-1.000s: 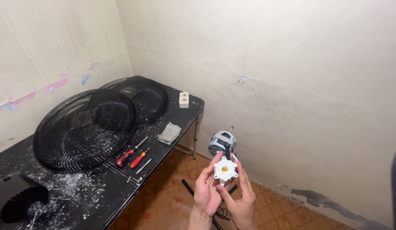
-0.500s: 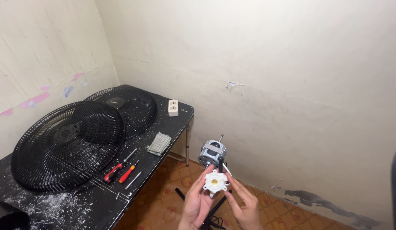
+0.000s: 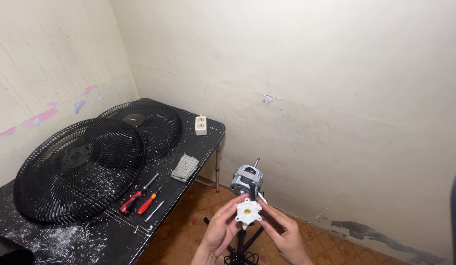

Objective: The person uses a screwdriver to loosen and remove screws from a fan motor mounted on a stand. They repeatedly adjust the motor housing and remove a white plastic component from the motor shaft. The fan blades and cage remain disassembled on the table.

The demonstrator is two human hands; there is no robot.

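Observation:
A grey fan motor (image 3: 246, 178) with a thin shaft sticks up from a black stand (image 3: 241, 243) over the tiled floor. In front of it is a white round plastic part (image 3: 248, 212) with a yellowish centre. My left hand (image 3: 220, 231) holds this part from the left with its fingertips. On the other side, my right hand (image 3: 283, 232) pinches it from the right. Both hands sit low in the middle of the view, to the right of a black table (image 3: 121, 240).
Two black fan grilles (image 3: 81, 169) (image 3: 148, 122) lie on the table. Beside them are two red-handled screwdrivers (image 3: 139, 200), a plain one, a folded checked cloth (image 3: 185, 167) and a white power strip (image 3: 201, 125). White debris speckles the tabletop. Walls stand close at left and behind.
The view has swung left and down, so the table and grilles sit further right. My hands stay on the white part at the motor, a little lower in the view.

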